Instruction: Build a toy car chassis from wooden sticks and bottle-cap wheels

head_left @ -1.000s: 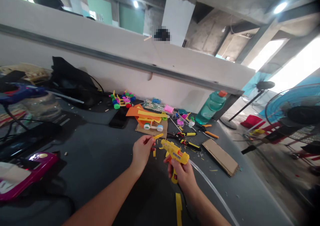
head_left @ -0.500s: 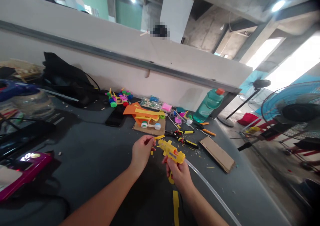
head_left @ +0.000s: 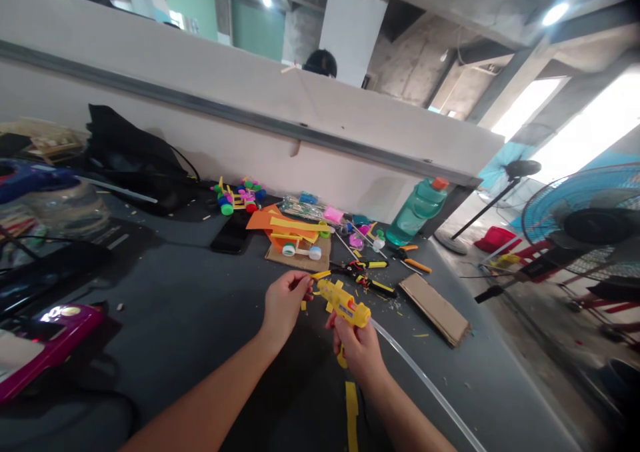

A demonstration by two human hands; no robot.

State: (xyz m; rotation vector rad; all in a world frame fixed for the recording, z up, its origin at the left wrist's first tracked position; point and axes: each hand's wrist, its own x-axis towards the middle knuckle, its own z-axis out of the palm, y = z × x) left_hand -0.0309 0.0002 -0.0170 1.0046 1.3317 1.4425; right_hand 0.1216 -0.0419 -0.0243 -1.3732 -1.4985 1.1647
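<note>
the right hand (head_left: 357,351) closes around one yellow glue gun (head_left: 343,303), and the left hand (head_left: 285,303) pinches one yellow strip (head_left: 321,275) just beside it, above the dark table (head_left: 175,332), with one clear tube (head_left: 425,379) and one cardboard piece (head_left: 435,310) near them.

Compared with a second ago, the yellow hot glue gun (head_left: 344,303) in the right hand (head_left: 357,352) has swung in toward the left hand (head_left: 285,305). Its nozzle now sits at 9 o'clock, just beside the yellow strip (head_left: 321,275). The head view has levelled slightly, shifting the workbench (head_left: 175,345) leftward.
</note>
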